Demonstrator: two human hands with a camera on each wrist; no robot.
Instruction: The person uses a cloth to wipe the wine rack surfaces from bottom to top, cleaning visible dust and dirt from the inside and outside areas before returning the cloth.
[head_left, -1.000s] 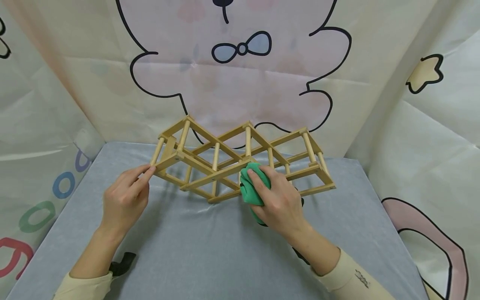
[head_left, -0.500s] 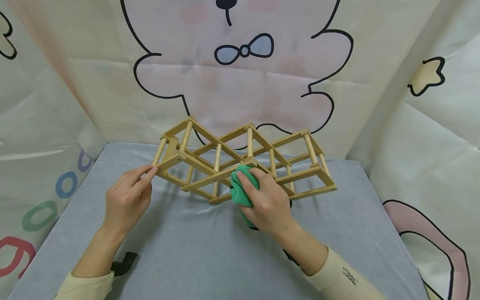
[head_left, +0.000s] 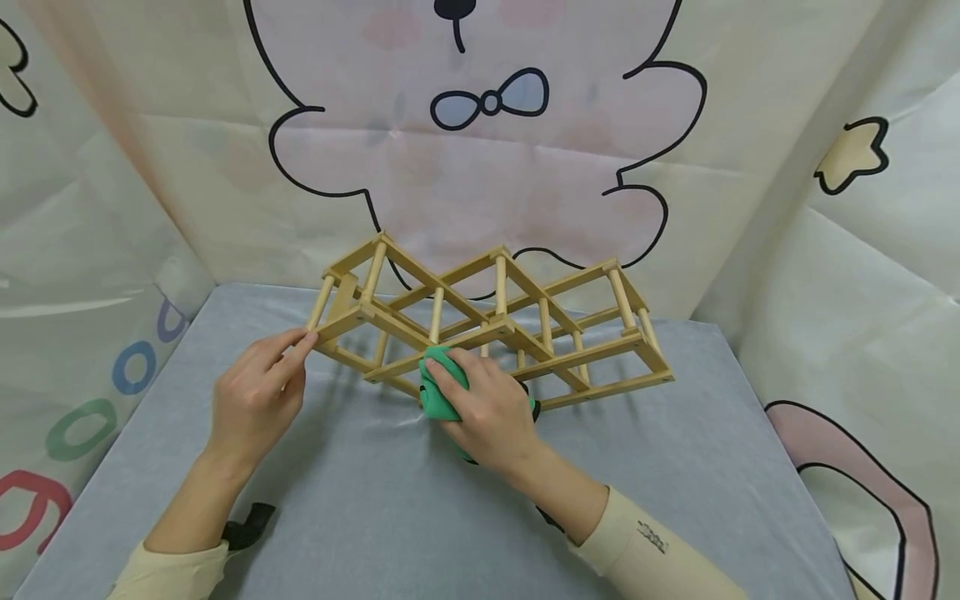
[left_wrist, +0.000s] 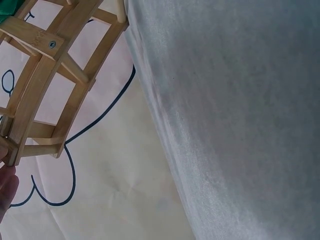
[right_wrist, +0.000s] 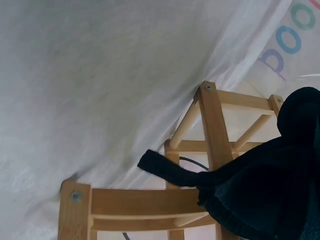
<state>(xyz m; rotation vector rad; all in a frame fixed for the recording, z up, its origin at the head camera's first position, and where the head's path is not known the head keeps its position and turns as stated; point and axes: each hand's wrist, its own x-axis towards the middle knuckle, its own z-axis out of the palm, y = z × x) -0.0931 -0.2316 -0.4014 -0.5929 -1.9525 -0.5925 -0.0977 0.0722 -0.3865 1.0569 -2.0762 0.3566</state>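
Note:
A wooden folding lattice rack [head_left: 501,285], made of slats and round rods, stands zigzagged on the table. My left hand [head_left: 258,396] pinches its left front corner between thumb and fingers; the fingertips [left_wrist: 8,187] show at the left edge of the left wrist view. My right hand [head_left: 491,412] grips a bunched green cloth [head_left: 442,393] with black edging against a front slat, left of the rack's middle. In the right wrist view a dark fabric piece with a strap [right_wrist: 167,169] covers the lower right, hiding the right hand.
Grey-blue cloth covers the table [head_left: 375,517]. Behind the rack rises a printed backdrop [head_left: 487,167], with sheet walls at both sides. A black strap end [head_left: 251,527] hangs by the left wrist.
My right hand has slid leftward with the green cloth along the front slats, from near the rack's middle. The left hand keeps its pinch on the corner, and the rack stays in place.

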